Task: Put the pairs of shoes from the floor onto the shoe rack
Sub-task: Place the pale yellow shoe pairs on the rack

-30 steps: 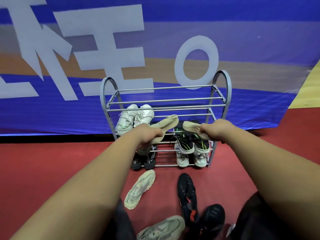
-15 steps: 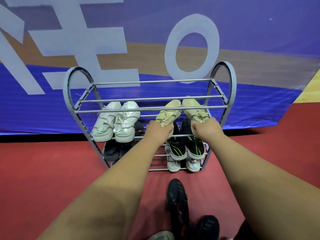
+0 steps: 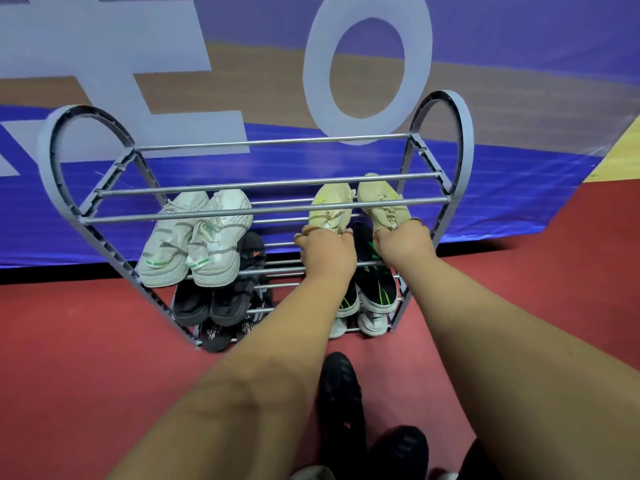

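Note:
A grey metal shoe rack (image 3: pixel 270 209) stands against the banner wall. My left hand (image 3: pixel 327 252) grips the heel of one pale yellow shoe (image 3: pixel 329 211), and my right hand (image 3: pixel 403 244) grips the heel of its partner (image 3: pixel 379 202). Both shoes lie toes-back on the right side of the second shelf. A white pair (image 3: pixel 197 237) sits on the same shelf at the left. On the red floor near me lies a black shoe (image 3: pixel 341 403), with another black shoe (image 3: pixel 398 452) beside it.
Lower shelves hold black shoes (image 3: pixel 221 303), a black-and-green pair (image 3: pixel 375 289) and a white pair (image 3: pixel 370 323). The top shelf bars (image 3: pixel 270 183) carry nothing. A blue banner (image 3: pixel 311 64) hangs behind the rack. A pale shoe's edge (image 3: pixel 311 472) shows at the bottom.
My hands carried the pale yellow pair forward and turned it soles-down onto the second shelf's right side. The view has moved closer to the rack.

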Tool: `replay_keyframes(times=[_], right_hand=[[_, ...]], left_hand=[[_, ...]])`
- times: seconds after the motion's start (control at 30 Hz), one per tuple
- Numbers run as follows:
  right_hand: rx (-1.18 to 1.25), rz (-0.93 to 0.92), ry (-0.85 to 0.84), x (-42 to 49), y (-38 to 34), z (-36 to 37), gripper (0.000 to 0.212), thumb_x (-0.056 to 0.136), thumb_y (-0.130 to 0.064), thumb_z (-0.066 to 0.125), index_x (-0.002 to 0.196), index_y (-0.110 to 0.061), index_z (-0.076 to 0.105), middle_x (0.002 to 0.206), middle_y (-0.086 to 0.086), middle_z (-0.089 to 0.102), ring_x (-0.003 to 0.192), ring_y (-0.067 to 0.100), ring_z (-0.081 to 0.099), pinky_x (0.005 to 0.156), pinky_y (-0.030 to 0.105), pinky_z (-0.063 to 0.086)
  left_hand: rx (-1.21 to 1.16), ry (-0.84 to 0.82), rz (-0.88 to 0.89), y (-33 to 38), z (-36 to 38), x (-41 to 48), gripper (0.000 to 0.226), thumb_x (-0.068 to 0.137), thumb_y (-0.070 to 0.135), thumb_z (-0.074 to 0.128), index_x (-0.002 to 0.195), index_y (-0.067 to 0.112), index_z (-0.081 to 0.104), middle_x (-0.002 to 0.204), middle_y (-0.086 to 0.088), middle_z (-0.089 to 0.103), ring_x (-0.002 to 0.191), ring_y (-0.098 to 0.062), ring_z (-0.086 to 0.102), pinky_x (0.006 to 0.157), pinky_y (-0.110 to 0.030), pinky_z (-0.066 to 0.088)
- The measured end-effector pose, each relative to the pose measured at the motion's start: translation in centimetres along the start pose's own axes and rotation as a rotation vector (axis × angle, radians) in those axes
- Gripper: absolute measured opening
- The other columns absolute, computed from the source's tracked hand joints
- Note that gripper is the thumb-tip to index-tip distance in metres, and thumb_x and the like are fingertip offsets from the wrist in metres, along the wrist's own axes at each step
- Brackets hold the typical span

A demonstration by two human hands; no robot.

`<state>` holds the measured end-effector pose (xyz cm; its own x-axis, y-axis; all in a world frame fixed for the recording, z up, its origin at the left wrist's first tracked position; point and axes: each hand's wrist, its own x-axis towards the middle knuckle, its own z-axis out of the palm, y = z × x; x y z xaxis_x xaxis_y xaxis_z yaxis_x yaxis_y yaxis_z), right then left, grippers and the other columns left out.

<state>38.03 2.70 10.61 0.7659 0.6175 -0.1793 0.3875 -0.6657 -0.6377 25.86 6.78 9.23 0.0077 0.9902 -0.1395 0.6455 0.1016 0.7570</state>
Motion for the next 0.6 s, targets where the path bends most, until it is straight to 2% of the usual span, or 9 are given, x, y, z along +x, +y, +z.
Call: replay_keyframes(times=[0.1, 0.2, 0.33, 0.43, 0.6], right_hand=[[-0.018, 0.000, -0.012, 0.3, 0.3, 0.3, 0.062, 0.095, -0.048, 0.062, 0.134, 0.000, 0.052, 0.136, 0.022, 0.057, 0.116, 0.042, 0.063, 0.096, 0.047, 0.056], [-0.029, 0.003, -0.031, 0.5, 0.5, 0.2, 0.061, 0.093, -0.044, 0.065, 0.133, 0.000, 0.049, 0.136, 0.021, 0.056, 0.115, 0.041, 0.063, 0.091, 0.044, 0.056], [-0.045, 0.009, -0.039, 0.8, 0.6, 0.1, 0.065, 0.090, -0.044, 0.072, 0.133, -0.001, 0.049, 0.133, 0.019, 0.061, 0.115, 0.039, 0.065, 0.079, 0.036, 0.051], [-0.046, 0.028, -0.041, 0.6, 0.5, -0.2, 0.072, 0.089, -0.049, 0.077, 0.136, -0.002, 0.050, 0.132, 0.017, 0.064, 0.121, 0.037, 0.063, 0.077, 0.033, 0.043], [-0.037, 0.054, -0.058, 0.2, -0.1, -0.1, 0.080, 0.087, -0.053, 0.079, 0.141, -0.003, 0.046, 0.132, 0.016, 0.065, 0.120, 0.036, 0.063, 0.075, 0.034, 0.043]], left_hand=[[-0.012, -0.051, -0.010, 0.2, 1.0, -0.4, 0.086, 0.089, 0.046, 0.069, 0.143, -0.009, 0.031, 0.145, -0.026, 0.032, 0.122, -0.044, 0.054, 0.103, -0.051, 0.051], [0.010, -0.133, 0.001, 0.2, 1.1, -0.3, 0.093, 0.074, 0.042, 0.071, 0.142, -0.005, 0.029, 0.142, -0.024, 0.034, 0.119, -0.045, 0.059, 0.104, -0.054, 0.050], [0.077, -0.219, 0.060, -0.4, 0.0, 0.2, 0.086, 0.076, 0.031, 0.084, 0.139, -0.001, 0.035, 0.137, -0.020, 0.043, 0.120, -0.036, 0.059, 0.099, -0.040, 0.054], [0.088, -0.238, 0.128, -1.1, -0.6, 0.8, 0.090, 0.073, 0.039, 0.089, 0.138, 0.000, 0.041, 0.135, -0.017, 0.053, 0.117, -0.031, 0.062, 0.094, -0.036, 0.055], [0.108, -0.233, 0.197, -2.1, -1.2, 0.7, 0.088, 0.073, 0.048, 0.089, 0.135, 0.003, 0.046, 0.133, -0.015, 0.060, 0.117, -0.033, 0.064, 0.096, -0.039, 0.054]])
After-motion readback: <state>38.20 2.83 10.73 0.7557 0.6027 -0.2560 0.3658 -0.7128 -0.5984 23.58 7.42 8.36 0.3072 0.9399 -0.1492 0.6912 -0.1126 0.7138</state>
